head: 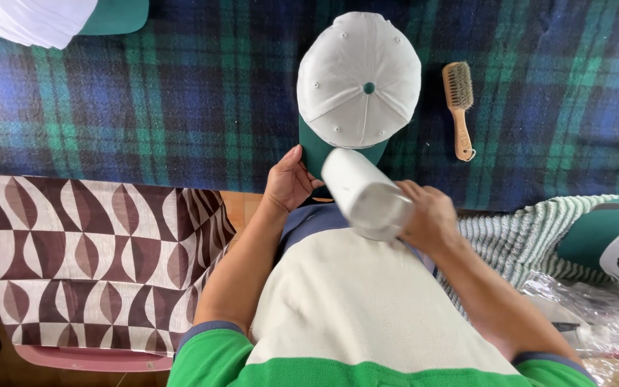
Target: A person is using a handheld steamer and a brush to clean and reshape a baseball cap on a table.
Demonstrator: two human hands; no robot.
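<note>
A white cap (359, 79) with a green brim lies on the blue and green plaid cloth (180, 93), brim toward me. My left hand (289, 180) pinches the brim's left edge. In my right hand (430, 218) is a white cylinder (363, 192), perhaps a lint roller; its far end hangs over the brim. Whether it touches the brim I cannot tell.
A wooden bristle brush (459, 107) lies just right of the cap. More white and green caps sit at the top left (44, 18) and far right (614, 247). A brown patterned cloth (73, 251) hangs at the left; clear plastic wrap (596, 315) lies lower right.
</note>
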